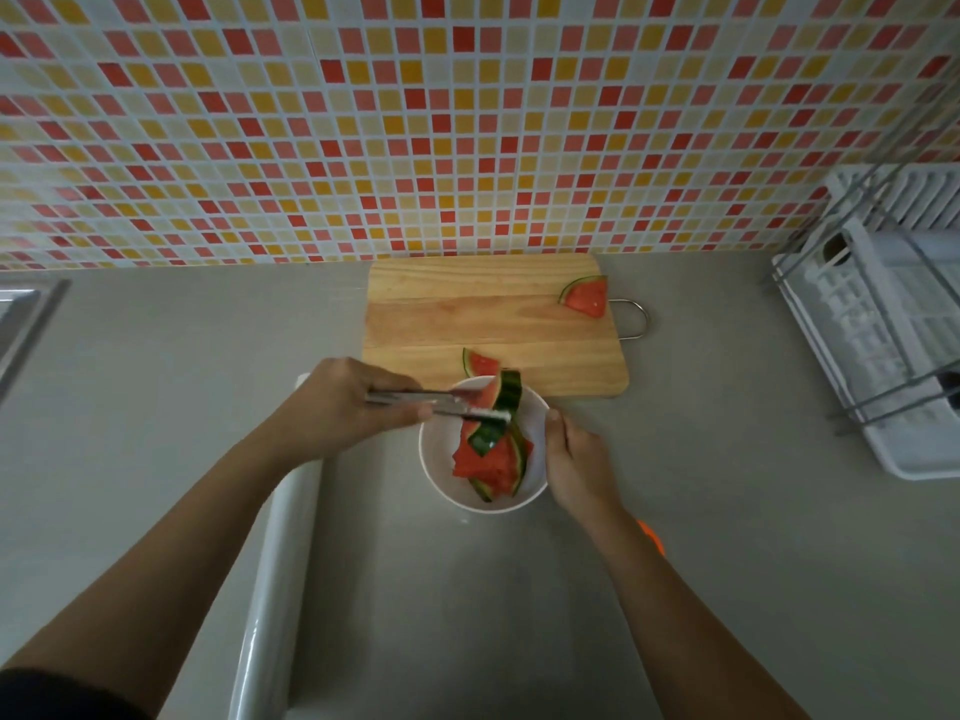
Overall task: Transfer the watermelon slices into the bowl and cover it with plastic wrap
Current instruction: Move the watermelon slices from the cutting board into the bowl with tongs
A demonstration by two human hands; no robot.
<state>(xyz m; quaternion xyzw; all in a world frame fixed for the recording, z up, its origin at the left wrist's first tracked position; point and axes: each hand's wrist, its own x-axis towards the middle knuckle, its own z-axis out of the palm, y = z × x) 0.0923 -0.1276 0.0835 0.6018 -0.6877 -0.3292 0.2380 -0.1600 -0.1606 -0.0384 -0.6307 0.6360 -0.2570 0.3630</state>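
A white bowl (535, 423) stands on the grey counter just in front of the wooden cutting board (467, 314). Several watermelon slices (488, 462) lie in it. My left hand (348, 402) grips metal tongs (410, 400), which pinch one slice (505, 394) over the bowl's far rim. My right hand (574, 459) rests against the bowl's right side, thumb at the rim. Two slices stay on the board: one (480, 363) at its near edge and one (587, 297) at the far right. A roll of plastic wrap (280, 553) lies under my left forearm.
A white dish rack (883, 345) with metal bars fills the right side of the counter. A sink edge (26, 324) shows at the far left. The tiled wall stands right behind the board. Something orange (652, 537) peeks out under my right forearm.
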